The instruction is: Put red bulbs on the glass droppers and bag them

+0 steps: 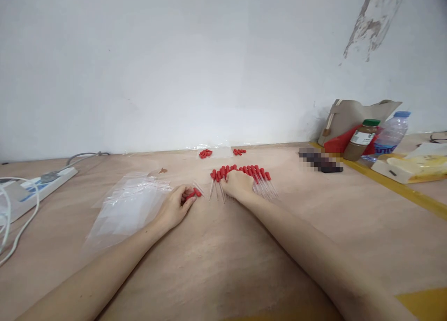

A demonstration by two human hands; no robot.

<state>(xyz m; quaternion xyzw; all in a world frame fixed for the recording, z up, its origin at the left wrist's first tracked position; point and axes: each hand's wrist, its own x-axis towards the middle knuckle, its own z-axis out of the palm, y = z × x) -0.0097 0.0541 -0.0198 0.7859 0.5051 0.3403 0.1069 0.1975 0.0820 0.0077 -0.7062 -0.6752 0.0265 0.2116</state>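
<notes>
Several clear droppers with red rubber bulbs [260,174] lie side by side in a row on the brown table covering, bulbs pointing toward the wall. My right hand [239,183] reaches over the middle of that row, its fingers closed at a dropper [223,181] and covering part of the row. To the left, my left hand [176,205] rests low with its fingers curled round a few droppers, whose red bulbs [196,192] stick out beside the thumb. Left of it lies a fanned stack of clear zip bags [129,202].
By the wall lie a clear bag with red-bulbed droppers [206,153] and another small red group [240,152]. At left is a power strip [42,190] with cables. Bottles [361,141], a grey bag [349,120] and a yellow packet [415,167] stand at right.
</notes>
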